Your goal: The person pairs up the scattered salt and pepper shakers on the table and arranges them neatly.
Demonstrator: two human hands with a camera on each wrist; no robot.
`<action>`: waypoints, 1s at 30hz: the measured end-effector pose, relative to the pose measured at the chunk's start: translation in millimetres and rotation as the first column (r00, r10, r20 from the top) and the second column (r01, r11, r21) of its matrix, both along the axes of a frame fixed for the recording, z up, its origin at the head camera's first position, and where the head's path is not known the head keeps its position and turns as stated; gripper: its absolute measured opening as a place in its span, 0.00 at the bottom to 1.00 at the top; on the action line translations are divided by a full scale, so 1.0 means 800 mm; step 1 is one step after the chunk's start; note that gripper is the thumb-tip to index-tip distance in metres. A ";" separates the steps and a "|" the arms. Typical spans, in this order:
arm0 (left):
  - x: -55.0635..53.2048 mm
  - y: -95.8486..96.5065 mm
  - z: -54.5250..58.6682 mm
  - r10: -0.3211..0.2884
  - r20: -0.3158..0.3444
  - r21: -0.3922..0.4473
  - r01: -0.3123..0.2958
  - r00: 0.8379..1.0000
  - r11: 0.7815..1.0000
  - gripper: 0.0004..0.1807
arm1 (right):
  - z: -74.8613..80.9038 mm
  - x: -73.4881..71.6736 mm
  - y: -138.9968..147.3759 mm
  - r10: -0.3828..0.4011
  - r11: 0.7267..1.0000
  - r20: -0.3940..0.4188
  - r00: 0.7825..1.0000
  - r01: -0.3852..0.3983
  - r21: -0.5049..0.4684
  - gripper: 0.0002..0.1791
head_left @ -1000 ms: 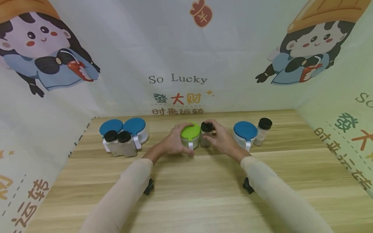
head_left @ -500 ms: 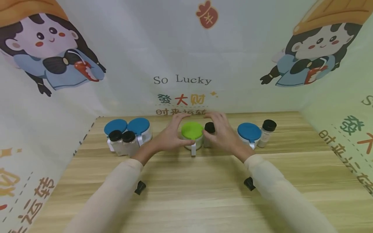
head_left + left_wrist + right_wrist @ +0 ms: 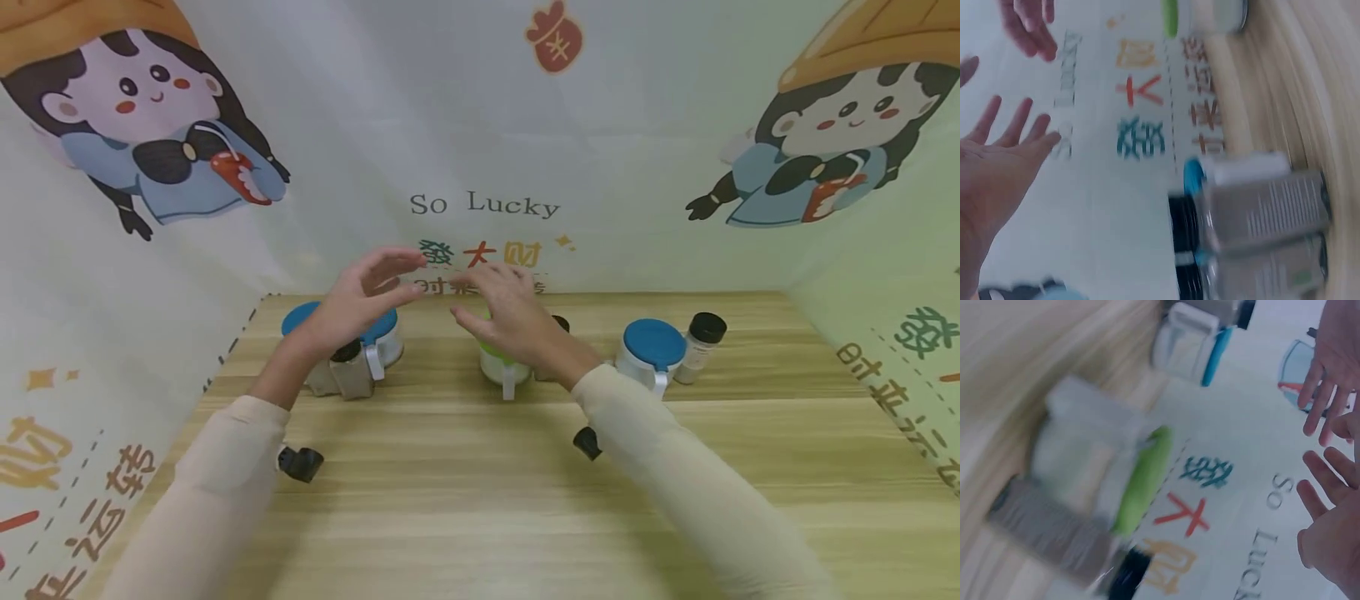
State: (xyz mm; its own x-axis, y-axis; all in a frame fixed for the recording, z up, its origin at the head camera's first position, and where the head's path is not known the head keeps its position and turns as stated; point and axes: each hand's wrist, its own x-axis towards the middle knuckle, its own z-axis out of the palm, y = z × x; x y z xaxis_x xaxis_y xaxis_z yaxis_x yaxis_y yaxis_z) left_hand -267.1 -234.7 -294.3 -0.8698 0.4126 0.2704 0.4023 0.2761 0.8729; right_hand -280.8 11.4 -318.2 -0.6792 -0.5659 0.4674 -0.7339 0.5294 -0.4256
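Observation:
Both hands are raised off the table with nothing in them. My left hand (image 3: 363,296), fingers loosely spread, hovers above the left group: two blue-lidded jars (image 3: 386,340) and two black-capped shakers (image 3: 352,377), partly hidden by hand and wrist. My right hand (image 3: 510,312) hangs in front of the green-lidded jar (image 3: 493,367), covering most of its lid in the head view. In the right wrist view, the green lid (image 3: 1144,481) shows plainly, and a black-capped shaker (image 3: 1054,531) stands close beside that jar. The right forearm hides much of this shaker in the head view.
Farther right stand another blue-lidded jar (image 3: 654,343) and a black-capped shaker (image 3: 701,348) side by side. Everything is on a wood-grain table (image 3: 450,500). A printed cloth (image 3: 637,167) closes off the back and sides.
My left hand has left the green-lidded jar and risen toward the left. The right hand has come off the shaker, moving up and left. The head view has shifted slightly.

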 end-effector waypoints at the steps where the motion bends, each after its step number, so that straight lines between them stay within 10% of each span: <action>1: 0.002 -0.012 0.001 0.010 0.000 0.021 -0.010 1.000 1.000 0.25 | 0.003 -0.001 -0.008 0.014 1.000 0.002 1.000 -0.014 0.010 0.20; 8: 0.012 -0.091 0.003 0.051 0.032 0.190 -0.056 0.998 0.980 0.19 | 0.019 -0.005 -0.048 0.080 0.997 0.030 0.996 -0.081 0.016 0.19; 13: 0.013 -0.144 -0.005 -0.018 0.088 0.414 -0.020 0.996 0.910 0.19 | 0.019 -0.008 -0.070 0.125 0.992 0.084 0.989 -0.126 0.008 0.18; 18: 0.012 -0.196 -0.023 0.060 0.143 0.505 -0.125 0.988 0.854 0.18 | 0.014 -0.012 -0.098 0.134 0.988 0.141 0.981 -0.143 0.055 0.20; 30: -0.012 -0.207 -0.112 0.401 0.272 0.099 -0.440 0.875 0.892 0.24 | -0.034 -0.015 -0.154 0.082 0.957 0.170 0.982 -0.125 0.262 0.25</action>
